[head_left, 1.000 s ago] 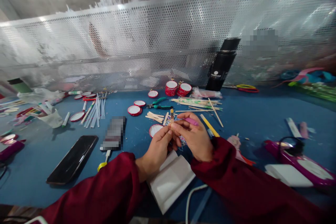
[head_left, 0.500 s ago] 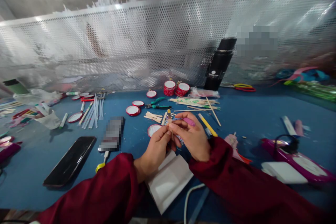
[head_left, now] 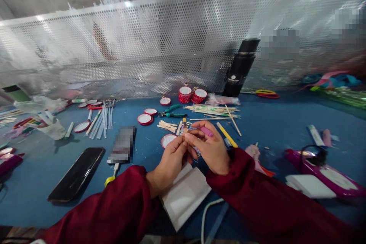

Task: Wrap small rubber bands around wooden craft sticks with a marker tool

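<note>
My left hand (head_left: 170, 160) is closed, thumb and fingers pinching a small flat stick (head_left: 184, 125) with a yellowish-brown upper end. Pressed against it, my right hand (head_left: 213, 148) is closed too, its fingertips at the same stick. A purple, rounded piece (head_left: 206, 132) sticks out between the right fingers; the rest of it is hidden in that hand. The stick's lower part is covered by the fingertips. Below the hands lies a folded white paper (head_left: 187, 202). Just behind them are a red-rimmed white disc (head_left: 167, 141) and short wooden sticks (head_left: 167, 126).
Stacked red-rimmed discs (head_left: 185, 95), green-handled pliers (head_left: 174, 114) and a black thermos (head_left: 240, 68) stand or lie further back. A yellow stick-like tool (head_left: 227, 135) is to the right. Left are a dark phone (head_left: 77, 175) and a cabled device (head_left: 122, 143). A perforated metal panel (head_left: 137, 53) borders the back.
The view has shifted very slightly. Both hands keep their pinch on the small stick in nearly the same place.
</note>
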Motion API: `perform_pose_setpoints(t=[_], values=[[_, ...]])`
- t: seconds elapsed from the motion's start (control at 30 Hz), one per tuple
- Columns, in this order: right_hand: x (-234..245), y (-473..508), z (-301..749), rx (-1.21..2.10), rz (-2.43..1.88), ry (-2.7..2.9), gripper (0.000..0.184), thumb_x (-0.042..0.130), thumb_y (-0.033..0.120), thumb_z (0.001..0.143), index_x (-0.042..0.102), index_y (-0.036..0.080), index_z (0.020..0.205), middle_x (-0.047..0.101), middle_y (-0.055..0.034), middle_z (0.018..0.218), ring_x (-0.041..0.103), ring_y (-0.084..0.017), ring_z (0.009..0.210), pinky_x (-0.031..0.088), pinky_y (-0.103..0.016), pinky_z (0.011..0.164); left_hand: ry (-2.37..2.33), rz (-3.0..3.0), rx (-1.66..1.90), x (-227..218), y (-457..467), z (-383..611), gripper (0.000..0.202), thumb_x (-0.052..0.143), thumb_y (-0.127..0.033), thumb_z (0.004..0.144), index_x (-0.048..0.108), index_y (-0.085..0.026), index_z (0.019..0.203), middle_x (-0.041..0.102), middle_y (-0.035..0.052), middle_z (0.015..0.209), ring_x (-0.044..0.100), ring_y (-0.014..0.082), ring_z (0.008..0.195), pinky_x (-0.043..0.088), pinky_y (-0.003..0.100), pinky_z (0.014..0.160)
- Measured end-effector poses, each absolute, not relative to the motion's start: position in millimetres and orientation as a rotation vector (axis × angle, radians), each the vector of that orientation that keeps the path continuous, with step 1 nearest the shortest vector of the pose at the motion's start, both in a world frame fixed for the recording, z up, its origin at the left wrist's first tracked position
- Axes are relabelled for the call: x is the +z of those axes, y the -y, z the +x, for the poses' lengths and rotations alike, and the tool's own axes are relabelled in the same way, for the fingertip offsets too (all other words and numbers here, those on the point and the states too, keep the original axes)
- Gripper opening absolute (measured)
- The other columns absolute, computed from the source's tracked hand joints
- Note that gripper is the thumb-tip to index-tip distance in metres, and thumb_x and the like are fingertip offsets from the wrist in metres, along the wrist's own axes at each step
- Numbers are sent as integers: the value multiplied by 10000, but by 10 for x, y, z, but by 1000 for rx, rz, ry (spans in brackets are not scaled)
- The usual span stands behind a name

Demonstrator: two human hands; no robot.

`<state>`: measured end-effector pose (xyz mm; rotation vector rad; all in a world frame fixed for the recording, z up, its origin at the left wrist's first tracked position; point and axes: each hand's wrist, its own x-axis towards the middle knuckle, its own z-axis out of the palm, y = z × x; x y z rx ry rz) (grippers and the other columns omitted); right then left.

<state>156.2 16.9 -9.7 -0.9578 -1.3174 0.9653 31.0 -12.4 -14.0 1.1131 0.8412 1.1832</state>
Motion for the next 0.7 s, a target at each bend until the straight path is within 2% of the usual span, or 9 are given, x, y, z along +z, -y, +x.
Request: perform_pose_setpoints(t=[0.13, 0.2, 0.33, 0.43, 0.5, 0.6, 0.67, 0.7], values=[[-104, -169, 1562, 1016, -941, 1304, 404, 820, 422, 728, 564, 248, 987, 736, 3, 782, 634, -149, 512, 482, -255, 417, -846, 1144, 1193, -163, 118, 308, 385, 652, -533, 854, 593, -169, 746, 617, 18, 635, 491, 110, 526, 318, 252, 521], [-102, -172, 1562, 1011, -941, 1299, 402, 823, 427, 723, 566, 250, 977, 745, -6, 791, 662, -167, 548, 491, -263, 432, -876, 1193, 1197, -181, 100, 293, 369, 622, -509, 884, 601, -165, 750, 631, 28, 663, 502, 119, 554, 336, 257, 541], [-97, -199, 1567, 979, -949, 1244, 388, 835, 391, 705, 574, 255, 958, 761, -15, 806, 731, -205, 713, 570, -300, 597, -1048, 1442, 1171, -157, 63, 201, 272, 618, -407, 909, 648, -168, 782, 651, 43, 741, 548, 157, 680, 396, 276, 648], [-96, -225, 1571, 964, -955, 1199, 388, 841, 379, 697, 577, 255, 954, 759, -3, 794, 748, -208, 770, 590, -325, 706, -1198, 1626, 1145, -30, 143, 95, 163, 665, -330, 883, 703, -193, 962, 703, 73, 978, 600, 194, 843, 426, 293, 734], [-90, -231, 1570, 973, -940, 1187, 394, 846, 378, 691, 578, 253, 951, 756, 2, 795, 752, -208, 790, 594, -330, 729, -1227, 1650, 1181, 91, 287, 33, 235, 721, -347, 848, 703, -211, 1038, 687, 87, 1082, 609, 217, 915, 447, 304, 755], [-72, -223, 1562, 1014, -887, 1163, 411, 858, 387, 671, 570, 255, 933, 749, 6, 775, 753, -210, 787, 600, -332, 719, -1052, 1691, 1317, 242, 594, -9, 319, 779, -435, 813, 719, -248, 1064, 677, 85, 1043, 599, 238, 952, 467, 337, 813], [-57, -214, 1554, 1037, -880, 1154, 419, 861, 397, 660, 567, 256, 923, 747, 3, 764, 746, -209, 754, 600, -335, 690, -875, 1709, 1428, 285, 796, -3, 572, 851, -501, 715, 692, -306, 1229, 670, 84, 1021, 593, 250, 928, 483, 357, 801], [-50, -210, 1550, 1043, -889, 1149, 419, 862, 396, 656, 568, 256, 919, 748, 1, 765, 742, -209, 741, 599, -335, 677, -775, 1703, 1458, 290, 880, 6, 693, 854, -553, 685, 652, -335, 1312, 667, 82, 986, 593, 250, 885, 491, 357, 744]])
